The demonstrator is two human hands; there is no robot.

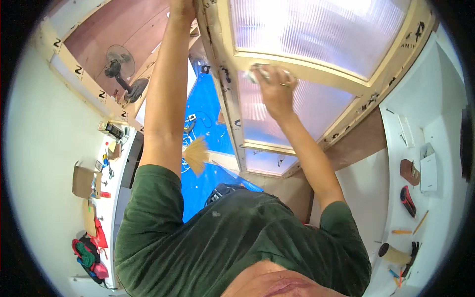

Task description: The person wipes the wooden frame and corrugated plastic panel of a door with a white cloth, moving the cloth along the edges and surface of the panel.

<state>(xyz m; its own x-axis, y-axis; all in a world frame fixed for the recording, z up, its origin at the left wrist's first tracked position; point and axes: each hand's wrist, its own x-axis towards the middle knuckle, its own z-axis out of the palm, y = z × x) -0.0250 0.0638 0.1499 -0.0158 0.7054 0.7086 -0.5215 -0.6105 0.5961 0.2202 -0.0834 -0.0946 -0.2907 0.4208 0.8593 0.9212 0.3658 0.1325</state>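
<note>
A light wooden door (309, 69) with ribbed translucent panels (316, 29) stands in front of me. My right hand (278, 94) is closed around a crumpled whitish wad (251, 77), perhaps cloth or paper, slightly blurred. It is at the crossbar between the upper panel and the one below, with a ring on one finger. My left hand (183, 6) is raised to the top edge of the view, beside the door's left stile (217, 54). Only its wrist end shows; its fingers are cut off, so its grip is hidden.
Blue sheeting (203, 104) covers the floor, with a straw broom (196, 156) and cables on it. A fan (121, 74) stands behind an unfinished wall at left. The left shelf bears a box (86, 180) and small tools; the right shelf, a cutter (408, 201) and a hammer (411, 260).
</note>
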